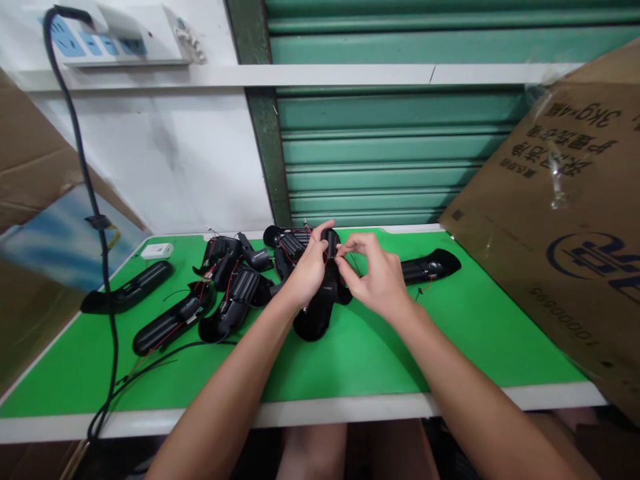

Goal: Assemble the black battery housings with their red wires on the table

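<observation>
Over the middle of the green table, my left hand point(311, 268) grips a black plastic housing point(329, 241) with a red wire by the thumb. Just to the right, my right hand point(373, 270) is pinched closed against that housing's edge. What lies between its fingertips is too small to make out, though a thin dark wire shows close by. Below the hands rests a black curved shell point(314, 319), partly covered. More black housings with red wires point(235, 300) lie in a heap to the left of my left hand. Another black housing point(430, 267) lies beyond my right hand.
A black housing point(130, 288) and a small white box point(157, 251) lie at the table's left. A black cable point(80, 147) hangs from a power strip point(120, 40) and runs onto the table point(380, 360). Cardboard point(560, 220) leans at the right; a green shutter point(400, 147) stands behind.
</observation>
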Demonstrator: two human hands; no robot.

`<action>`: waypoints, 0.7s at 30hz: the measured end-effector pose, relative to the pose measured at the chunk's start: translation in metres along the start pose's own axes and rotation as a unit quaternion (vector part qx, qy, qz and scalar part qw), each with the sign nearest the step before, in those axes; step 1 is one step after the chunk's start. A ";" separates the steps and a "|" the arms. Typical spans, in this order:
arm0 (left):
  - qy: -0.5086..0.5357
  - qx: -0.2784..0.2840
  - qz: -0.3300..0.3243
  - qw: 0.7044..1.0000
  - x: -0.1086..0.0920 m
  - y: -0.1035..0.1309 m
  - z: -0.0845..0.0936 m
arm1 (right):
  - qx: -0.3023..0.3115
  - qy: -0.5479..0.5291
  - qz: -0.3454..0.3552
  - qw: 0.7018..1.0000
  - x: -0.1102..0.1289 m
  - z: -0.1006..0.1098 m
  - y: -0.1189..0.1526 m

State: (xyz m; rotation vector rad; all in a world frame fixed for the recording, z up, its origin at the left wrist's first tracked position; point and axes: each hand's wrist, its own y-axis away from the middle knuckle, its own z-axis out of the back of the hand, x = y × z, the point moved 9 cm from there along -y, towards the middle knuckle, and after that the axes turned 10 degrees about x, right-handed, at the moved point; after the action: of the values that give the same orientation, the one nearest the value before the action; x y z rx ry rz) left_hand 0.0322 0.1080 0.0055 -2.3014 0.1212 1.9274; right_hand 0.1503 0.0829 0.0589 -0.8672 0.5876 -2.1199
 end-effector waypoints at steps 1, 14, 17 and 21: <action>0.005 -0.001 0.004 1.000 0.001 0.000 0.000 | 0.002 -0.003 -0.003 1.000 -0.001 0.000 0.000; -0.092 -0.003 -0.029 0.995 -0.005 -0.002 0.004 | 0.015 0.059 0.048 0.997 0.011 -0.003 0.001; -0.158 0.006 -0.061 0.986 -0.014 0.000 0.001 | 0.034 0.074 0.068 0.994 0.015 -0.005 0.001; -0.204 0.019 -0.087 0.975 -0.019 0.003 -0.004 | 0.051 0.108 0.080 0.990 0.018 -0.009 0.002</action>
State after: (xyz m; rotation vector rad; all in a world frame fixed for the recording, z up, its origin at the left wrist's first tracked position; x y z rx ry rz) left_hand 0.0322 0.1036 0.0248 -1.7772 -0.0832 2.2272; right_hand 0.1361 0.0686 0.0591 -0.5183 0.6305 -2.0898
